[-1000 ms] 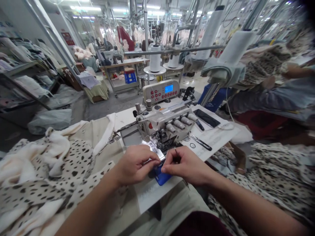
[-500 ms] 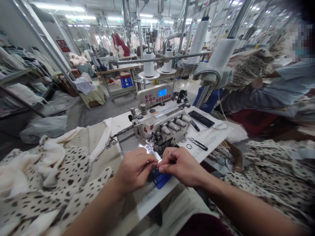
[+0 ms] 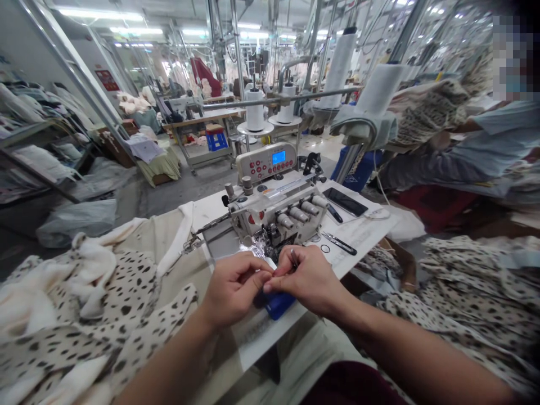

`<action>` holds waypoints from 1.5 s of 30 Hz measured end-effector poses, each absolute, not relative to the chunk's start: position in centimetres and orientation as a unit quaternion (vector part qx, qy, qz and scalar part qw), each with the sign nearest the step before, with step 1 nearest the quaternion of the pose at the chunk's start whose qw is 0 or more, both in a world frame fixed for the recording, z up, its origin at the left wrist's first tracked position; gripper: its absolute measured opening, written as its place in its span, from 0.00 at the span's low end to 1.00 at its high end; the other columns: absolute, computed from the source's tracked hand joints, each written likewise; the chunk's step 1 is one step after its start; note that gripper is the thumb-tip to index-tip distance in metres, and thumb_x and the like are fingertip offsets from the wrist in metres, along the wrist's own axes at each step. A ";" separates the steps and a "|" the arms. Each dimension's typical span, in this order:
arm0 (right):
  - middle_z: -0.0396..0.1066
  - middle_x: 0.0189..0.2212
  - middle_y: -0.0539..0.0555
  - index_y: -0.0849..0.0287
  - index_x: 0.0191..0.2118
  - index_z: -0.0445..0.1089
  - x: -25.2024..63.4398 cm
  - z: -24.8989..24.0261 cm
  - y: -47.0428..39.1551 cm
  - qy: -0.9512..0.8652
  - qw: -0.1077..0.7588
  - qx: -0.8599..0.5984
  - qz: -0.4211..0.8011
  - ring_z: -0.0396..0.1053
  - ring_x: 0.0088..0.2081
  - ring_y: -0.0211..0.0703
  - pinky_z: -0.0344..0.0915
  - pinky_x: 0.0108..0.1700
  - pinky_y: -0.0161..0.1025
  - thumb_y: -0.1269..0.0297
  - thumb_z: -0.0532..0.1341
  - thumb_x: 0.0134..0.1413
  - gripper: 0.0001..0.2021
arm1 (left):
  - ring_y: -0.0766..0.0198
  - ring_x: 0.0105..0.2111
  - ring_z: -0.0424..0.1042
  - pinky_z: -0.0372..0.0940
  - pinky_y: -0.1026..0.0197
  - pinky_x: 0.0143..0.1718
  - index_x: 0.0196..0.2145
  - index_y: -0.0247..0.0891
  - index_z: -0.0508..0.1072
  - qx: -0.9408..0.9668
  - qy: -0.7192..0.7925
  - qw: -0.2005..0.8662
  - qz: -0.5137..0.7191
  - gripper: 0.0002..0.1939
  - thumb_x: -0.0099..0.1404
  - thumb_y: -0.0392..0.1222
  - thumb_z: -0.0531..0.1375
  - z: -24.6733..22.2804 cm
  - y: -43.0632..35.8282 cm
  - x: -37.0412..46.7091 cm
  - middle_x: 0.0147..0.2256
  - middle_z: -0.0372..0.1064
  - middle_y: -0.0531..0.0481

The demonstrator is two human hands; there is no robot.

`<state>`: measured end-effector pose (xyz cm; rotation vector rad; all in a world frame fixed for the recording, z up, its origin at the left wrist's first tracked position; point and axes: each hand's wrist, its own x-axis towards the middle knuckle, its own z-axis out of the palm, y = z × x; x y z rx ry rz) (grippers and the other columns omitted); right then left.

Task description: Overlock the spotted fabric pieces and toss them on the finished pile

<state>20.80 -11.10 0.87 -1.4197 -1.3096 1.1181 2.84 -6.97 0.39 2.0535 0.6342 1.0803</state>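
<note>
My left hand (image 3: 237, 287) is closed in a pinch in front of the sewing machine (image 3: 278, 208). What its fingertips hold is too small to make out. Fingertips of my right hand (image 3: 310, 281) meet those of the left, also pinched. A slim metal tool (image 3: 294, 257) sticks up between the right fingers; most of it is hidden in the hand. Just behind both hands lies the machine's lit needle area, partly covered by them. Below the fingers is a blue piece (image 3: 278, 305) at the table's front edge.
Thread snips (image 3: 340, 243), a black ring (image 3: 324, 248) and a phone (image 3: 345, 201) lie right of the machine. Spotted fabric (image 3: 130, 292) is heaped at left, more spotted fabric (image 3: 476, 287) at right. Thread cones (image 3: 255, 111) stand behind. A co-worker (image 3: 502, 135) sits at right.
The fingertips of both hands have come together, the right hand shifting slightly left. The metal tool stays in the right hand. The view has shifted slightly.
</note>
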 end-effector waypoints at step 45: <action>0.69 0.31 0.53 0.59 0.34 0.71 24.5 2.6 -13.1 -0.745 0.508 -0.422 0.095 0.68 0.34 0.41 0.66 0.37 0.39 0.66 0.55 0.68 0.11 | 0.69 0.23 0.66 0.59 0.66 0.26 0.30 0.36 0.81 0.776 0.266 0.422 0.386 0.07 0.62 0.42 0.67 0.3 -7.0 2.7 0.24 0.72 0.48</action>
